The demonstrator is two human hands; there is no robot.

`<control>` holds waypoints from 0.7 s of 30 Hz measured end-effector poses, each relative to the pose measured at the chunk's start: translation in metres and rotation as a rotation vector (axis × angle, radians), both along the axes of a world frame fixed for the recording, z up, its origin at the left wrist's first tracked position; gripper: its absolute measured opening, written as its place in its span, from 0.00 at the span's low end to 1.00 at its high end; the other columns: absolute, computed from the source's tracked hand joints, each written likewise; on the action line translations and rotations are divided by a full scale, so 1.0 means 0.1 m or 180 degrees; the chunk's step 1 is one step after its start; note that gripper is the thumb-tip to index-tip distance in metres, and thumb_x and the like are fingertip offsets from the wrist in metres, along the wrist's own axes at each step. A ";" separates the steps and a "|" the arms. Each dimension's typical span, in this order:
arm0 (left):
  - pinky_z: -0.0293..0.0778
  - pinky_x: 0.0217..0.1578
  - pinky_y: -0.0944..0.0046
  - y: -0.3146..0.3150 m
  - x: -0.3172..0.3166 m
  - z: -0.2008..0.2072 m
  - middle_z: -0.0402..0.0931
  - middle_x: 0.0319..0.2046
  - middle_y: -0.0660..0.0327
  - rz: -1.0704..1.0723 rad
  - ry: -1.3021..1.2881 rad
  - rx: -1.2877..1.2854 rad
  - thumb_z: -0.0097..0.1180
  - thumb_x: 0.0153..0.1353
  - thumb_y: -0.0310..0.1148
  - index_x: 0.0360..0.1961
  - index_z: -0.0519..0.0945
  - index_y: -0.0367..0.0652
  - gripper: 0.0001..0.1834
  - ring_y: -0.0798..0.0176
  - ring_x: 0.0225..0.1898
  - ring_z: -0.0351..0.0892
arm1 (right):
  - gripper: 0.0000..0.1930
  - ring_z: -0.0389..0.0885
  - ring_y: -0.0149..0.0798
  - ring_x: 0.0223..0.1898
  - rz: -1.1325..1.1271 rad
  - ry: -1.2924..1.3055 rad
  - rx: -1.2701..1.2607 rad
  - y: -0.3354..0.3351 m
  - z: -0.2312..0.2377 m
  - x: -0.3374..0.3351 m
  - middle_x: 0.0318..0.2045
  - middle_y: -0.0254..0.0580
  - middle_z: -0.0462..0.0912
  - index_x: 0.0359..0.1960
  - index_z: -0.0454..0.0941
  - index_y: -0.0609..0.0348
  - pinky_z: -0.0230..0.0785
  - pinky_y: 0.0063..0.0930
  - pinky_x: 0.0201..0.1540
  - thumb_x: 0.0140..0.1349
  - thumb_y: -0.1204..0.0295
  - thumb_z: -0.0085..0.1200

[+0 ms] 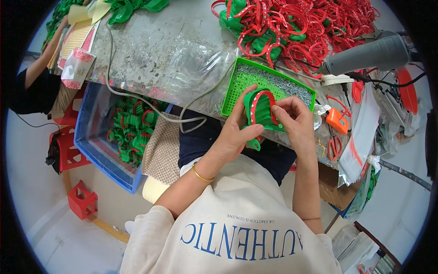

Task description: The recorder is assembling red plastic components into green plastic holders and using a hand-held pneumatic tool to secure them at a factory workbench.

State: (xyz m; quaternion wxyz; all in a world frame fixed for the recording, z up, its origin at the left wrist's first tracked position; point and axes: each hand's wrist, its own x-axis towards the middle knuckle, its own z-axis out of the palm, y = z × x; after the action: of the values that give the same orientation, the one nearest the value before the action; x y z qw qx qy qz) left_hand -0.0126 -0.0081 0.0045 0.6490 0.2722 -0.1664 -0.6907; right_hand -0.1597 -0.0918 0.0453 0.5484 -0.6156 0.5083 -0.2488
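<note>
Above my lap, at the near edge of the workbench, my left hand point(235, 134) is closed on a curved, hollow green plastic piece point(263, 114), its thumb lying along the lower left side. A red strip with white tooth-like marks point(261, 94) runs around the upper rim of that piece. My right hand point(296, 121) pinches the strip and rim at the right side with thumb and fingers. A small green tab with a hole point(253, 144) hangs below my left thumb. Just behind both hands lies a green perforated tray point(229, 93) holding many small metal screws point(292, 86).
Red strips point(319, 23) and green parts are heaped at the back right, near a grey cylindrical tool point(367, 54). Scissors point(335, 148) and an orange object point(336, 119) lie right. A blue bin point(107, 162) of green pieces stands left; a cable point(109, 59) crosses the bench. Another person's arm point(45, 59) is far left.
</note>
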 end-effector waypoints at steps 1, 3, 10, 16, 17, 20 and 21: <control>0.73 0.49 0.60 0.00 0.00 0.00 0.62 0.59 0.61 -0.0095 0.0125 -0.0030 0.61 0.52 0.28 0.69 0.51 0.55 0.46 0.62 0.55 0.68 | 0.07 0.70 0.19 0.29 0.0031 -0.0141 0.0188 0.00 0.02 -0.02 0.28 0.27 0.74 0.36 0.74 0.60 0.63 0.13 0.32 0.58 0.76 0.59; 0.73 0.51 0.56 0.03 0.03 0.02 0.62 0.59 0.60 -0.0280 0.0677 0.0011 0.60 0.54 0.33 0.69 0.51 0.54 0.44 0.59 0.56 0.69 | 0.09 0.70 0.19 0.30 0.0055 -0.0362 0.0256 0.00 0.01 -0.04 0.29 0.27 0.73 0.38 0.73 0.59 0.62 0.13 0.33 0.57 0.77 0.59; 0.65 0.57 0.40 0.22 0.01 -0.29 0.62 0.61 0.50 -0.0831 0.1742 0.0402 0.62 0.50 0.49 0.69 0.52 0.59 0.46 0.45 0.60 0.65 | 0.14 0.70 0.24 0.36 -0.0416 -0.0435 -0.0932 0.10 0.05 -0.25 0.36 0.32 0.72 0.45 0.70 0.59 0.64 0.16 0.41 0.57 0.78 0.56; 0.64 0.60 0.47 0.24 -0.12 -0.16 0.63 0.59 0.45 -0.1005 0.1347 0.0267 0.61 0.50 0.47 0.65 0.58 0.38 0.45 0.43 0.58 0.67 | 0.15 0.76 0.32 0.38 -0.1431 -0.1327 -0.3018 -0.61 0.73 -0.10 0.40 0.42 0.78 0.52 0.66 0.61 0.68 0.23 0.45 0.65 0.74 0.49; 0.64 0.60 0.47 0.23 -0.10 -0.18 0.63 0.59 0.45 -0.0985 0.1335 0.0271 0.61 0.50 0.47 0.65 0.58 0.38 0.45 0.43 0.58 0.67 | 0.14 0.76 0.31 0.38 -0.1483 -0.1442 -0.3091 -0.64 0.83 -0.07 0.40 0.43 0.78 0.51 0.67 0.62 0.68 0.22 0.45 0.64 0.74 0.49; 0.65 0.58 0.46 0.18 -0.01 -0.29 0.63 0.60 0.48 -0.1022 0.1391 0.0233 0.61 0.50 0.48 0.67 0.54 0.46 0.46 0.45 0.59 0.67 | 0.13 0.76 0.29 0.38 -0.1202 -0.1001 -0.2695 -0.36 0.77 -0.13 0.38 0.41 0.79 0.48 0.71 0.64 0.68 0.21 0.43 0.63 0.74 0.51; 0.67 0.57 0.49 0.16 0.04 -0.30 0.65 0.59 0.51 -0.0939 0.1450 0.0204 0.61 0.51 0.44 0.69 0.51 0.48 0.47 0.49 0.58 0.69 | 0.12 0.76 0.28 0.36 -0.0912 -0.0401 -0.2255 -0.22 0.71 -0.18 0.36 0.39 0.79 0.46 0.74 0.65 0.68 0.21 0.41 0.62 0.74 0.53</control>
State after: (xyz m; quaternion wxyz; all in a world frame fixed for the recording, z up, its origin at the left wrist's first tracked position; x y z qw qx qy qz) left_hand -0.0081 0.0080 -0.0254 0.5532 0.1030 -0.0320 -0.8261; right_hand -0.1774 -0.1140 0.1167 0.2916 -0.6732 0.4369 -0.5204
